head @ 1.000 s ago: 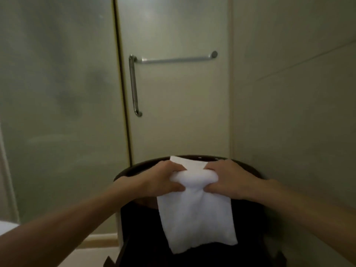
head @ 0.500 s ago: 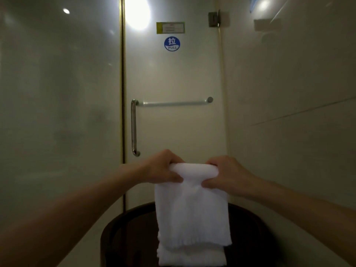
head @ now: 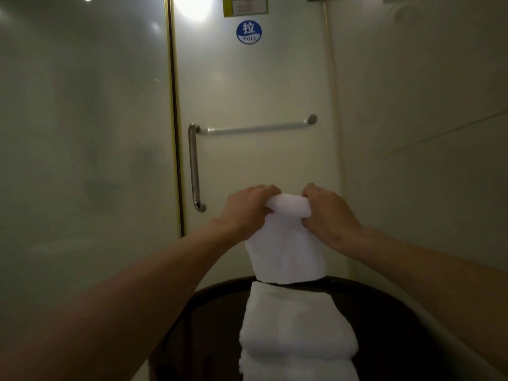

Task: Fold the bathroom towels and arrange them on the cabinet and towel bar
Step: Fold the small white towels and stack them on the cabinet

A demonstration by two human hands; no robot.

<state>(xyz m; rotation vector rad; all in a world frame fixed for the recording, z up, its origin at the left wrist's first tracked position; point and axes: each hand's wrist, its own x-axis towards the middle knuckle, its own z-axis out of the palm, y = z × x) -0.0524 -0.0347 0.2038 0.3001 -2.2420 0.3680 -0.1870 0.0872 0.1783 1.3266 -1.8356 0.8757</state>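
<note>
Lifting is the change I read from my end: a second ago the towel [head: 286, 248] lay draped over the dark rim low in the view; now it hangs free in front of the door [head: 255, 78], its top fold raised but not yet level with the towel bar [head: 255, 129]; I take that as the hanging step under way, the fold finished and only the reach up and over the bar left.

My left hand [head: 244, 213] and right hand [head: 330, 215] each grip one end of the rolled top edge, fingers curled over it and thumbs tucked beneath, close together; the cloth between them bunches into a soft tube.

Below, a folded pile [head: 297, 325] of white cloth sits on what I judge to be the cabinet [head: 209, 325]; a thin dark line shows between the pile and the hanging hem, so they look apart, though I cannot be sure.

The towel is white, thick and matte, a limp rectangle with a straight lower hem; the bar is a slim polished metal rod, joined at its left end to an upright handle [head: 193, 166]; the door is smooth and glossy, with a round blue sticker [head: 248, 32]; the glass panel [head: 82, 160] beside it is frosted; the cabinet is dark, with a curved edge.
</note>
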